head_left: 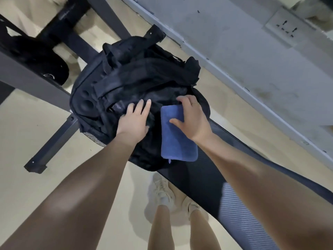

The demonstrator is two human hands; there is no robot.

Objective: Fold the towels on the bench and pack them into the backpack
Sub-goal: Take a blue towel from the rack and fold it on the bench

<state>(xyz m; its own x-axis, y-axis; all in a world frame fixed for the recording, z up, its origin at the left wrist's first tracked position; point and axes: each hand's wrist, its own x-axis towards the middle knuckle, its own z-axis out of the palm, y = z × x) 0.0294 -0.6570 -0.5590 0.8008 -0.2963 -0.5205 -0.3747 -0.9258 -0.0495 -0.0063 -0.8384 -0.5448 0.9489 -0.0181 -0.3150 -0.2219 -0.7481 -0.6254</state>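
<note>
One black backpack (pixel 137 91) sits on the far end of the padded counter (pixel 201 179), its straps bunched on top and its mouth facing the person. There is one towel in sight: a blue towel (pixel 175 139), folded into a neat oblong, lying on the near edge of the backpack with its upper end at the opening and its lower end hanging over the counter's dark pad.

Two bare hands are at work. The left hand (pixel 134 121) lies flat on the black fabric of the backpack, fingers straight and spread, pressing it down just beside the towel; it grips nothing. The right hand (pixel 191 120) is on the towel's upper right part, thumb laid across the blue cloth and fingers curled over its top edge, so it has hold of the towel. One thin ring shows on a finger of that hand.

Below, two legs and two pale shoes (pixel 163 192) stand on the beige floor (pixel 36 134). One wall socket plate (pixel 283 27) is set in the grey wall beyond. Dark metal frame bars (pixel 54 139) run across the floor to the left.
</note>
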